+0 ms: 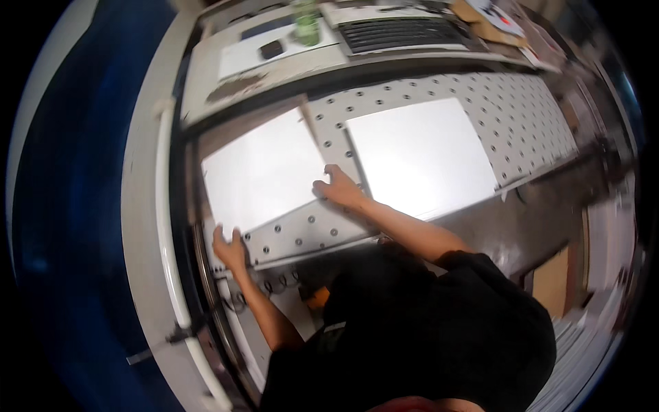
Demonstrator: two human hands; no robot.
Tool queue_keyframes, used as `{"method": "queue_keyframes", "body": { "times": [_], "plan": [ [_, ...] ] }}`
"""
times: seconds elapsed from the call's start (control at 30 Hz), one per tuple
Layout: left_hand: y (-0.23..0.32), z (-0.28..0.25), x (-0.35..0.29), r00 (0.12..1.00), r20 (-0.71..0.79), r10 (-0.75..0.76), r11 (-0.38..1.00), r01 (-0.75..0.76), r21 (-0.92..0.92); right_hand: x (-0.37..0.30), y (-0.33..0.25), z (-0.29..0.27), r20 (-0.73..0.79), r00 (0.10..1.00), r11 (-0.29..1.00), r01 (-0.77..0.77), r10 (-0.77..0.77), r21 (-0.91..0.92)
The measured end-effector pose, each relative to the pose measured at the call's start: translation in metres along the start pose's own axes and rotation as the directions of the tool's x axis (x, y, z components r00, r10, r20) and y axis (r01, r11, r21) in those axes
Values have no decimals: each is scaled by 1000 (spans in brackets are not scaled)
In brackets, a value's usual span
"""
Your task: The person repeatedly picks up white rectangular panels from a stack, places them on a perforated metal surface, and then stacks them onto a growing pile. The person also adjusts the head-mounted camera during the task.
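Observation:
A white sheet or stack of sheets (pixel 264 172) lies tilted at the left end of a work table dotted with small round fittings. My left hand (pixel 230 253) is at its near left corner, thumb and fingers apart. At the right edge, near the other close corner, my right hand (pixel 341 189) rests with thumb and forefinger spread. Whether either hand presses on the sheet is hard to tell because of blur. A second white stack (pixel 422 154) lies flat to the right of my right hand.
Behind the table runs a shelf with a black keyboard (pixel 405 34), a green bottle (pixel 307 24) and a small dark object (pixel 272 49). A white pipe (pixel 167 226) runs along the left side. A coiled cable (pixel 274 281) hangs below the front edge. Stacked sheets (pixel 583 350) stand at lower right.

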State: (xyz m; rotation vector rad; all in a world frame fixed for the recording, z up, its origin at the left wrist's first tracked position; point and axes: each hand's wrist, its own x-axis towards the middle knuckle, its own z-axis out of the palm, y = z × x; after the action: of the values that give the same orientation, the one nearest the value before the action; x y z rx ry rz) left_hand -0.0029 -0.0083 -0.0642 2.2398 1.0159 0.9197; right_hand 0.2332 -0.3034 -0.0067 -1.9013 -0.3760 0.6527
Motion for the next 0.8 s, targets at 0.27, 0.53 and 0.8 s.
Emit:
{"method": "queue_keyframes", "body": {
  "times": [0.27,0.53,0.8],
  "plan": [
    [19,-33,-5,879,369,-301,926,362,-107,-44,-49,-68,391,919,890,-146,-39,431],
    [146,-4,-53,747,633,-203,838,467,-283,-114,28,-185,137,969,839,104,-207,534],
    [320,87,-109,663,669,336,921,-381,-85,-241,139,-329,-290,954,677,164,76,718]
  ]
}}
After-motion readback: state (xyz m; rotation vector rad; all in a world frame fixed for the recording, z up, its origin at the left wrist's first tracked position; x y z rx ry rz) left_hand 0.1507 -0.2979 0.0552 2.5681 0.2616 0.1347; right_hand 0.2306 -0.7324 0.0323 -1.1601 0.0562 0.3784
